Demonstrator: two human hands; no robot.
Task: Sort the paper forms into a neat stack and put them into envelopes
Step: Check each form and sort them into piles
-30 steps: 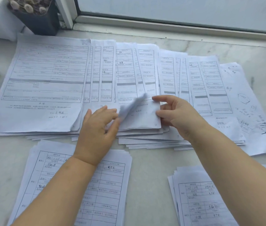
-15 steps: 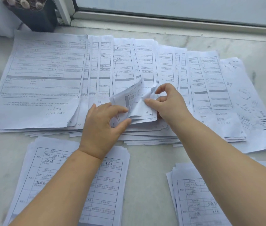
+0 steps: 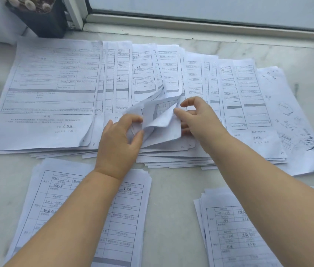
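Pale marble worktop (image 3: 171, 189) below a window frame (image 3: 190, 22), spread with a fanned row of paper forms (image 3: 56, 89). Left hand (image 3: 119, 143) pinching the curled-up sheets (image 3: 160, 120) at mid-row, grip closed on their lower left corner; right hand (image 3: 200, 118) pinching the same sheets at their right edge. Print too blurred to read. Near stacks (image 3: 129, 209) partly hidden under forearms, cut off below. Dark pot (image 3: 42, 22) top left, cropped, holding small cacti.

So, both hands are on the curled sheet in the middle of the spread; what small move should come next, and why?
Probably lift the curled sheet free of the spread forms. The left hand and right hand already pinch its raised corner, and its far edge still lies among the others.
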